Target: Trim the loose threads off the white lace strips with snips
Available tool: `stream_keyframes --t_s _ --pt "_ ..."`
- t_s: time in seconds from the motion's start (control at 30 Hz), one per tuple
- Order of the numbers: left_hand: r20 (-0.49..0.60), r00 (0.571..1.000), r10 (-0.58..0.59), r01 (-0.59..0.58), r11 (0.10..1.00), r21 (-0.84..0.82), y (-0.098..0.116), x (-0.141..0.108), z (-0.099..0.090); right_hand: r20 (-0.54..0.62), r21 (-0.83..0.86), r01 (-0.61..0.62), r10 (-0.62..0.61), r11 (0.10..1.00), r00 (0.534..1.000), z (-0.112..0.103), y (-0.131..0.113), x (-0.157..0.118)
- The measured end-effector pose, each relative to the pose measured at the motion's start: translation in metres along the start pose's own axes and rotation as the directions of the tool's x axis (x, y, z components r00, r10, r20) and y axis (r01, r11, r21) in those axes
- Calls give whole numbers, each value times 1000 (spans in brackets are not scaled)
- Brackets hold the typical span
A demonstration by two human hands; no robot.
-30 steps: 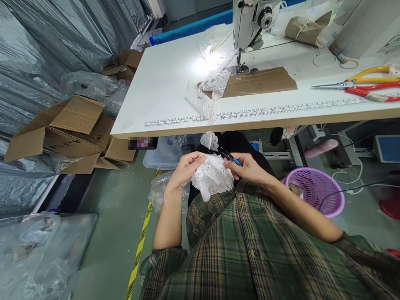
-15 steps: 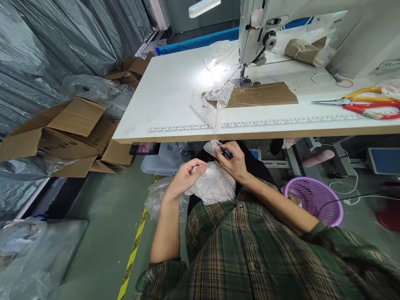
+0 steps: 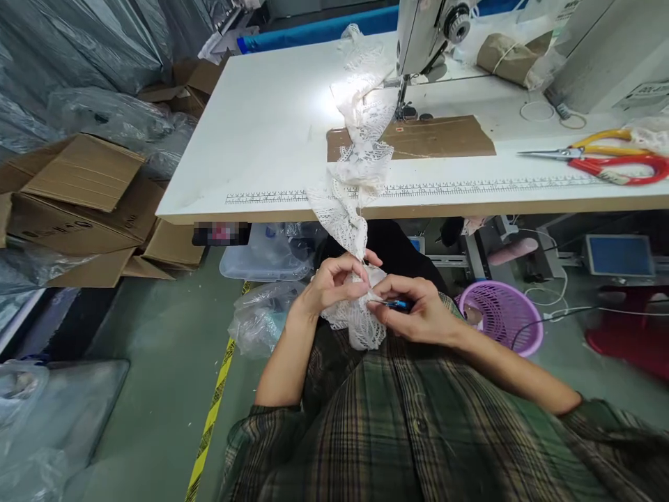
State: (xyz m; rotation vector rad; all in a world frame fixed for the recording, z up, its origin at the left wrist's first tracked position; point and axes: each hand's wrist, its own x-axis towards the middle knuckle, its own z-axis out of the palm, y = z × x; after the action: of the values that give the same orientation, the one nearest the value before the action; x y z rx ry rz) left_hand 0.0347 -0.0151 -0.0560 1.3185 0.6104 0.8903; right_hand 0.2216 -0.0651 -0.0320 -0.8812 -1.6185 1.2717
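Note:
A long strip of white lace [image 3: 339, 213] runs from the sewing table over its front edge into my lap. My left hand [image 3: 330, 287] pinches the lace between thumb and fingers just below the table edge. Close beside it, my right hand [image 3: 424, 315] is closed around a small blue-handled tool [image 3: 398, 305] with a thin metal tip. That tip points left at the lace by my left fingertips; whether it touches is too small to tell. Gathered lace [image 3: 366, 328] hangs below both hands against my shirt.
The sewing machine [image 3: 405, 104] stands over the white table [image 3: 235, 139], a cardboard strip [image 3: 444, 137] beside its needle. Red-and-yellow-handled scissors [image 3: 601, 157] lie right. A purple basket [image 3: 504, 314] stands on the floor; open cardboard boxes [image 3: 83, 174] are at left.
Both hands have come together over the lace, the left moving right and up. More lace now stretches taut from the table to my left hand. The view has shifted slightly.

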Motion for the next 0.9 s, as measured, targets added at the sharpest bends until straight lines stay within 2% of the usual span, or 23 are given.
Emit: stream_keyframes --t_s 0.1,0.2,0.3,0.4,0.53,0.63,0.77,0.9 --pt "-58 996 -71 73 997 33 7 -4 -2 -21 10 -100 100 995 995 -8 7 2" --pt "-161 976 -148 176 968 181 14 -5 -4 -25 20 -180 180 984 983 -15 15 4" --pt "-259 950 -173 253 914 318 17 -4 -3 -26 5 -226 226 974 974 -20 24 5" --pt "-282 942 -182 278 893 354 15 -4 -2 -18 -47 -239 238 970 971 -24 33 3" --pt "-312 929 -200 278 932 231 6 -7 -3 -35 -93 -246 244 965 969 -26 40 0" --pt "-369 904 -214 268 958 102 -1 -9 -2 -53 -58 -269 266 961 962 -23 40 1" --pt "-446 856 -262 280 960 -28 -10 -8 5 -118 85 -337 346 938 931 -14 41 2" --pt "-540 802 -257 245 965 -95 -20 -4 14 -211 266 -342 401 901 891 -4 56 1"
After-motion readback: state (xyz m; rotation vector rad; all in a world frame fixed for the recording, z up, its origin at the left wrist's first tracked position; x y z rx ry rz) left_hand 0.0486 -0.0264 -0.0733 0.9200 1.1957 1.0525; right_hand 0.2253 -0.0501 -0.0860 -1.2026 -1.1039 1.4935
